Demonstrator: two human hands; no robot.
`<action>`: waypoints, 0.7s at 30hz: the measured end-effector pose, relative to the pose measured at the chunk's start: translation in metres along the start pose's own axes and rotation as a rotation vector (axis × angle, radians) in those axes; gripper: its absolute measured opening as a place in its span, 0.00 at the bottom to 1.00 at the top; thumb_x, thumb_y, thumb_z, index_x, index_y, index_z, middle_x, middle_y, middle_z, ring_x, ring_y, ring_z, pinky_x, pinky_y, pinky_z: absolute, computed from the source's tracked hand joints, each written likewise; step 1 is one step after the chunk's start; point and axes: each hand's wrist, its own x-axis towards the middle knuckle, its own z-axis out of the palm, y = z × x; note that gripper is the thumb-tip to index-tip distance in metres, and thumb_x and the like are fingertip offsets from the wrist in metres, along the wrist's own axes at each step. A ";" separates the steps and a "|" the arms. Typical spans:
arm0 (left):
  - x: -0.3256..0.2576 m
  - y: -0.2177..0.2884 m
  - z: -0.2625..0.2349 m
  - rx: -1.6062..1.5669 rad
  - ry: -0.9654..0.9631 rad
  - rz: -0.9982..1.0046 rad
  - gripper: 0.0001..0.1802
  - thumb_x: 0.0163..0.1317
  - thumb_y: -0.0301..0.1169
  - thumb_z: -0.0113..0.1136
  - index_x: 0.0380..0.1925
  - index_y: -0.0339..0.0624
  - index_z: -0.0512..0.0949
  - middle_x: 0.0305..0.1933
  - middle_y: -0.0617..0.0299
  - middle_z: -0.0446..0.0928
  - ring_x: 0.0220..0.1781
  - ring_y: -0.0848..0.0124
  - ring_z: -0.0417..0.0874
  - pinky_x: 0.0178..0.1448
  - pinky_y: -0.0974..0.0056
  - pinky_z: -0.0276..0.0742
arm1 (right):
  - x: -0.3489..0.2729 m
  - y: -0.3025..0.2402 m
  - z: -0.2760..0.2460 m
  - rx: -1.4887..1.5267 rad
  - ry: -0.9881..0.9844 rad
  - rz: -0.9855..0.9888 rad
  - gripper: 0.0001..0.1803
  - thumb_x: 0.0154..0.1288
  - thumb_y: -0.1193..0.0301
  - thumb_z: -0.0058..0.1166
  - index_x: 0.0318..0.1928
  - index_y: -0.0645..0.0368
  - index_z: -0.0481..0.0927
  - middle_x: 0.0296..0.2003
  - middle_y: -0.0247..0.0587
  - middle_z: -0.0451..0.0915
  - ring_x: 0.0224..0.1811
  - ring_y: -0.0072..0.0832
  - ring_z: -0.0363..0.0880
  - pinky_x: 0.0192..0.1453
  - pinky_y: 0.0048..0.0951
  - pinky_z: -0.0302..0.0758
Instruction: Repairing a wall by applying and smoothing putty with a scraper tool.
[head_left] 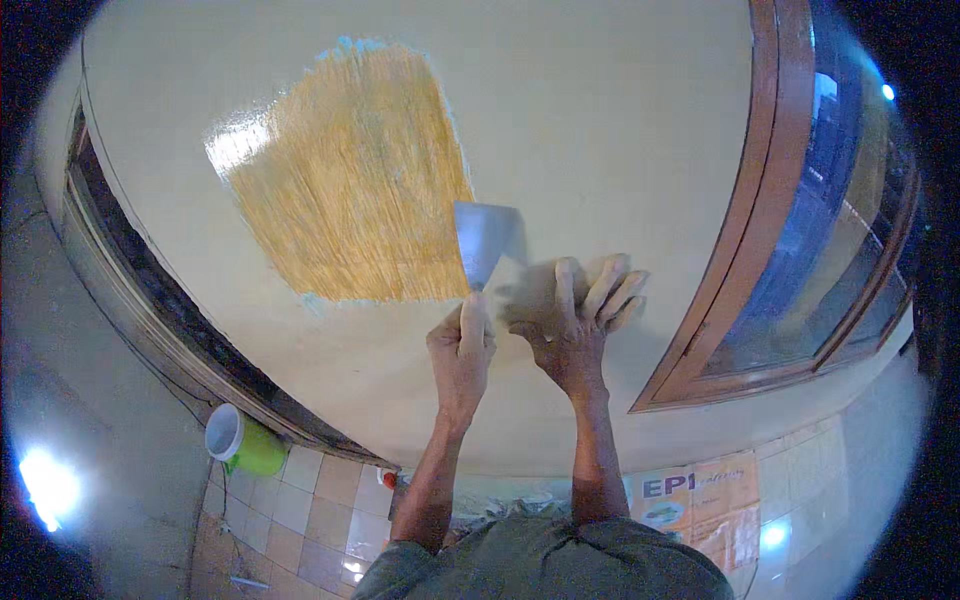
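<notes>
My left hand is closed round the handle of a putty knife, its index finger stretched up along the base of the blade. The wide metal blade points up at the lower right edge of a yellow-brown painted patch on the pale wall. Streaks run through the patch, light blue shows along its rim, and its upper left corner shines. Whether the blade touches the wall I cannot tell. To the right of the knife, my right hand is open, fingers spread, at the wall, holding nothing.
A wood-framed window bounds the wall on the right. Along the left runs a dark door or window frame. A green-and-white bucket stands on the tiled floor at lower left. Printed sheeting lies below the wall.
</notes>
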 end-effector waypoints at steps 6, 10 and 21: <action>-0.047 -0.086 -0.023 0.077 -0.001 -0.069 0.26 0.77 0.44 0.50 0.18 0.45 0.65 0.18 0.72 0.61 0.20 0.82 0.59 0.23 0.69 0.55 | 0.001 -0.006 -0.008 -0.051 -0.064 0.038 0.53 0.53 0.45 0.70 0.76 0.43 0.60 0.76 0.73 0.33 0.76 0.79 0.20 0.68 0.85 0.22; -0.057 -0.087 -0.022 0.036 0.024 -0.112 0.26 0.77 0.44 0.49 0.18 0.44 0.65 0.18 0.71 0.62 0.20 0.82 0.60 0.24 0.69 0.56 | 0.001 -0.006 -0.011 -0.065 -0.063 0.035 0.52 0.54 0.46 0.69 0.77 0.42 0.59 0.77 0.73 0.32 0.76 0.78 0.18 0.67 0.85 0.22; -0.005 -0.001 0.008 0.039 -0.033 0.042 0.25 0.77 0.43 0.49 0.19 0.44 0.66 0.20 0.73 0.62 0.22 0.82 0.59 0.24 0.69 0.54 | 0.005 -0.009 -0.006 -0.122 -0.029 0.017 0.59 0.49 0.50 0.76 0.77 0.49 0.55 0.74 0.77 0.29 0.76 0.75 0.21 0.71 0.78 0.28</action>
